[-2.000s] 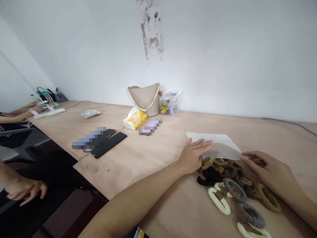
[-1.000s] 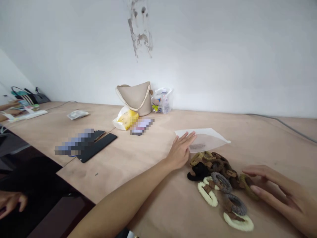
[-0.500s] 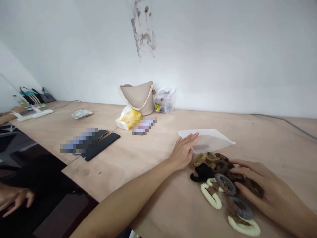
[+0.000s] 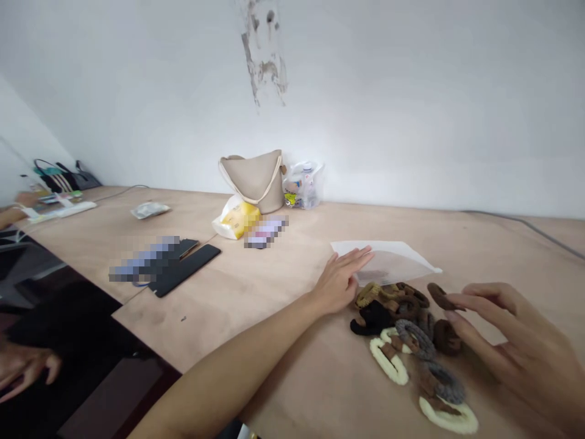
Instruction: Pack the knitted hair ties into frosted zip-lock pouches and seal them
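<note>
Two hands are at work near the front edge of the desk [image 4: 274,292]. The left hand [image 4: 343,281] lies flat and open, its fingers [image 4: 361,256] pressing down the near corner of a thin white pouch [image 4: 402,259] and gripping nothing. The right hand [image 4: 507,341] hovers over a pile of hair ties [image 4: 402,314]. It is loosely spread, with a brown hair tie [image 4: 439,295] caught at the tips of its forefinger and, as far as the blur allows, its thumb. That tie sits raised just clear of the pile, between the heap and the pouch.

In my judgement the pinch looks shallow. A firmer hold nearer the middle of the loop would stop it slipping, and a straight lift would keep it from snagging the ties beside it. The left hand would do well to keep the pouch pinned flat so that it does not slide.

Cream loops [image 4: 388,361], grey ones [image 4: 414,338] and a black one [image 4: 372,318] lie tangled and touching in the pile.

Pale plywood makes up the desk, which runs back to a white wall [image 4: 411,110] with a peeled patch [image 4: 265,61]. Against the wall stand a beige bucket bag [image 4: 256,180] and a clear plastic bag [image 4: 302,186], with a yellow packet [image 4: 240,219] in front. A black phone [image 4: 185,268] lies well to the left. Another person's hand [image 4: 25,366] shows at the lower left.
</note>
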Demonstrator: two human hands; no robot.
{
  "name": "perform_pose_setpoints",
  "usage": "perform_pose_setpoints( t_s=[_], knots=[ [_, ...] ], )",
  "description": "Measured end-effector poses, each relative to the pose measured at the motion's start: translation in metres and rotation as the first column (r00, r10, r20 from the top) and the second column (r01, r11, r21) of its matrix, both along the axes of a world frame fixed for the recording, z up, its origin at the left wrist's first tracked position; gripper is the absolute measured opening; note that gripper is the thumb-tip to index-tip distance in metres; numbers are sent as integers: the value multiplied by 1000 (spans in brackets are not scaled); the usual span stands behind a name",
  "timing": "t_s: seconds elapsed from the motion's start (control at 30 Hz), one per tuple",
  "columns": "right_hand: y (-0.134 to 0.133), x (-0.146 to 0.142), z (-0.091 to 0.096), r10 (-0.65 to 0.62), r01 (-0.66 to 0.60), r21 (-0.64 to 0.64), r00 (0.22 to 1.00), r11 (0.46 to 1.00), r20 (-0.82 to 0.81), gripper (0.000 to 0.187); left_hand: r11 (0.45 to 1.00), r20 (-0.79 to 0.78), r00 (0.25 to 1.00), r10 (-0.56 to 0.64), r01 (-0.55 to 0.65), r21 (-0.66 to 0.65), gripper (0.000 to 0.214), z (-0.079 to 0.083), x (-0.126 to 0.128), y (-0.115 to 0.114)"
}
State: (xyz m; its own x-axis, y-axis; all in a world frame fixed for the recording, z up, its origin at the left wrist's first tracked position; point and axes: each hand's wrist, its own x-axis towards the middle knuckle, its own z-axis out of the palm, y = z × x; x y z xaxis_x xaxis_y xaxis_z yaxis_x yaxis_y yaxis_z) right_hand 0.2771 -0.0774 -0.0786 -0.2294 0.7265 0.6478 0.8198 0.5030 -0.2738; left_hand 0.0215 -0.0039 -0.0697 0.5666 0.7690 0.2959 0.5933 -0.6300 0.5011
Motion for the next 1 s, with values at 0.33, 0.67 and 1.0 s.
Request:
perform_pose_setpoints(
  t_s=[0.33, 0.67, 1.0],
  knots=[
    [34, -24, 11, 51, -62, 64, 985, 996, 162, 28, 1000, 56, 998, 1, -2, 24, 72, 1, 1, 3],
    [20, -9, -1, 275, -259, -157, 957, 953, 90, 21, 998, 103, 993, 64, -66, 22, 70, 1, 2, 2],
    [40, -40, 15, 50, -52, -42, 997, 998, -62, 24, 997, 146, 989, 23, -33, 72, 73, -2, 1, 5]
  ],
)
